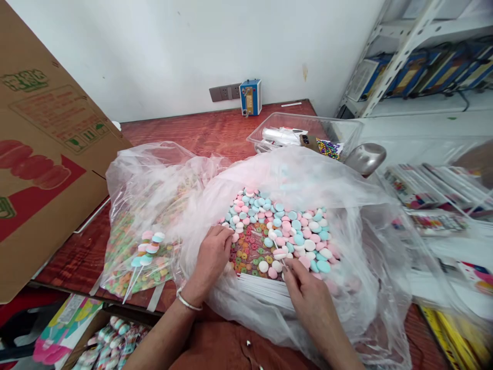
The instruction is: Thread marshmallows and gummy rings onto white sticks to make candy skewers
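Observation:
My right hand pinches a thin white stick, which carries a pink and white marshmallow disc and slants up over the pile. At the pile's left edge is my left hand, its fingers bent together beside pale marshmallows; what they grip, if anything, is hidden. Pink, blue and white marshmallow discs lie loose in an opened clear plastic bag. Colourful rings show in a gap among them. A bundle of white sticks rests in front, between my hands.
Two filled marshmallow sticks lie on a bag of coloured rings at left. A cardboard box stands beyond it. Behind are a clear bin, a metal scoop and a blue device. Packed sweets fill a box below.

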{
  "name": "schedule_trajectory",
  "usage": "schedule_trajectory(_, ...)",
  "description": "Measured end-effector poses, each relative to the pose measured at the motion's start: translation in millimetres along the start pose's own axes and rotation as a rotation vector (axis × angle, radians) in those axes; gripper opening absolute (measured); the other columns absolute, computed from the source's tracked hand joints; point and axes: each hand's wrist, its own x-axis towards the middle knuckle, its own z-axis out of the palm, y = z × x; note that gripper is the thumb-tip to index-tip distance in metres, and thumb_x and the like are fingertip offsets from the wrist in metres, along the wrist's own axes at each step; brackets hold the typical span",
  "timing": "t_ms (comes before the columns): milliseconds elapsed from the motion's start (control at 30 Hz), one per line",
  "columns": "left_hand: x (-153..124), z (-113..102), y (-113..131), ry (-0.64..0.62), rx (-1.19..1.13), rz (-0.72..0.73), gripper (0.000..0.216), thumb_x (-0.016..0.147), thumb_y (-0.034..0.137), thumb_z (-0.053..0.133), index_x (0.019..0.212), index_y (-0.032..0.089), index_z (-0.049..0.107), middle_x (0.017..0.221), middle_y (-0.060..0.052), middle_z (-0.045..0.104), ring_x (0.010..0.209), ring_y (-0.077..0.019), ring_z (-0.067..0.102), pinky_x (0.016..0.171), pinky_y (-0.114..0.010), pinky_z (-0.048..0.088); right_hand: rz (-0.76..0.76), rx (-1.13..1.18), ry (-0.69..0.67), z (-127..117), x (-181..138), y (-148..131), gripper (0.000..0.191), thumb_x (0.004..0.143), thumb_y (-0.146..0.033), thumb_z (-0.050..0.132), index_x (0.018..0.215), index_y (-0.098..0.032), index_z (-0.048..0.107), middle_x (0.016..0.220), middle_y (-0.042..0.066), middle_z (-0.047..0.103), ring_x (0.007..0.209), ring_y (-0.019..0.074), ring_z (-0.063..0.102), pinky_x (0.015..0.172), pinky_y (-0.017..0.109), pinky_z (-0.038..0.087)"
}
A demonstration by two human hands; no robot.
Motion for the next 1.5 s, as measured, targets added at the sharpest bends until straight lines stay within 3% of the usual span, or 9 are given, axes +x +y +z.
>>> schedule_trajectory(100,1,3,3,-0.023,0.089,0.055,0.019,0.092,0.016,0.051,0.084,0.020,0.068,0.090,-0.006,0.066,0.093,-0.0219,0.056,0.087,-0.036,0.046,-0.009,-0.126,-0.076,1,-1,-3,0.032,0.095,-0.035,0.037,0.102,-0.023,0.066,0.070,0.003,0.072,0.062,0.0213,0.067,0.056,0.026,0.041)
schedule_trajectory(267,-1,6,20,-0.167,0.237,0.093,0.020,0.094,0.020,0.051,0.083,0.019,0.067,0.088,-0.007,0.065,0.090,-0.0230,0.055,0.083,-0.036,0.044,-0.025,-0.297,-0.182,2,-3,-8,0.027,0.095,-0.026,0.039,0.080,-0.022,0.060,0.067,0.003,0.070,0.061,0.0199,0.066,0.052,0.025,0.031)
schedule_trajectory(467,-21,-12,15,-0.376,0.326,0.011,0.013,0.089,0.014,0.054,0.081,0.019,0.064,0.088,-0.007,0.065,0.085,-0.0242,0.059,0.075,-0.035,0.041,-0.089,-0.280,-0.233,0,-7,-12,0.026,0.096,-0.025,0.039,0.079,-0.022,0.060,0.069,0.004,0.072,0.063,0.0196,0.067,0.054,0.025,0.029)
schedule_trajectory(633,-40,-32,0,-0.394,0.330,-0.144,0.013,0.086,0.012,0.054,0.078,0.020,0.061,0.083,-0.006,0.064,0.078,-0.0222,0.059,0.068,-0.031,0.040,-0.111,-0.251,-0.295,3,-11,-14,0.025,0.096,-0.024,0.039,0.088,-0.022,0.062,0.076,0.006,0.074,0.069,0.0210,0.070,0.056,0.025,0.030)
schedule_trajectory(767,-39,-27,0,-0.426,0.323,-0.179,0.013,0.081,0.016,0.061,0.094,0.019,0.064,0.095,-0.010,0.066,0.088,-0.0265,0.061,0.073,-0.033,0.043,-0.102,-0.244,-0.339,6,-9,-16,0.026,0.097,-0.025,0.038,0.085,-0.022,0.061,0.076,0.005,0.073,0.069,0.0207,0.069,0.057,0.025,0.031)
schedule_trajectory(1000,-19,8,20,-0.324,0.010,-0.139,0.042,0.084,0.013,0.054,0.126,0.021,0.059,0.110,-0.011,0.069,0.097,-0.0258,0.064,0.084,-0.035,0.047,-0.081,-0.238,-0.269,6,-7,-12,0.027,0.096,-0.027,0.036,0.081,-0.022,0.058,0.071,0.004,0.070,0.066,0.0204,0.066,0.056,0.025,0.030)
schedule_trajectory(1100,-14,15,26,-0.270,-0.144,-0.167,0.041,0.081,0.009,0.057,0.120,0.021,0.062,0.110,-0.009,0.070,0.096,-0.0226,0.064,0.086,-0.033,0.047,-0.057,-0.232,-0.264,3,-8,-10,0.027,0.096,-0.028,0.036,0.079,-0.022,0.056,0.069,0.004,0.068,0.064,0.0195,0.064,0.056,0.025,0.030)
schedule_trajectory(1267,-12,19,20,-0.246,-0.357,-0.298,0.015,0.080,0.016,0.060,0.091,0.020,0.070,0.088,-0.003,0.071,0.080,-0.0185,0.062,0.075,-0.029,0.047,-0.047,-0.180,-0.292,2,-8,-14,0.027,0.096,-0.028,0.035,0.078,-0.022,0.055,0.069,0.003,0.067,0.063,0.0185,0.062,0.056,0.024,0.031)
schedule_trajectory(1500,-10,21,12,-0.323,-0.923,-0.574,0.026,0.072,0.025,0.071,0.095,0.015,0.065,0.083,-0.004,0.070,0.076,-0.0172,0.065,0.070,-0.027,0.051,-0.065,-0.077,-0.309,5,-7,-19,0.027,0.096,-0.030,0.035,0.079,-0.022,0.054,0.073,0.003,0.067,0.065,0.0180,0.061,0.059,0.025,0.032)
